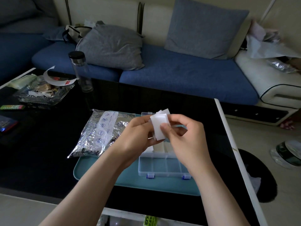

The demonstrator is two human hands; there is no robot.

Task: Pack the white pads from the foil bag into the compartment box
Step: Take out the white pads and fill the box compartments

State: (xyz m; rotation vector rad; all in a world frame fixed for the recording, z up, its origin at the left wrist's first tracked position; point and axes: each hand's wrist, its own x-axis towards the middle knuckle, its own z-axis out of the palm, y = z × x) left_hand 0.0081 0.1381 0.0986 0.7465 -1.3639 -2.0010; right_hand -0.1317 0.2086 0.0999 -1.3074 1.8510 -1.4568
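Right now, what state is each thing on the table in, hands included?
white pads: small stack held in the air over the compartment box.
left hand: grips the stack.
right hand: pinches the stack, thumb on its front.
compartment box: open; near compartments empty, pads in farther ones.
foil bag: lies flat, partly on the teal tray.
bottle: upright, capped.

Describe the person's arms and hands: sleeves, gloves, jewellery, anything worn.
Nothing worn shows. The left forearm and right forearm are bare up to the picture's lower edge, with no sleeve in view. The left hand and right hand are ungloved. Neither wrist carries a watch or bracelet. The right thumbnail looks short and unpainted.
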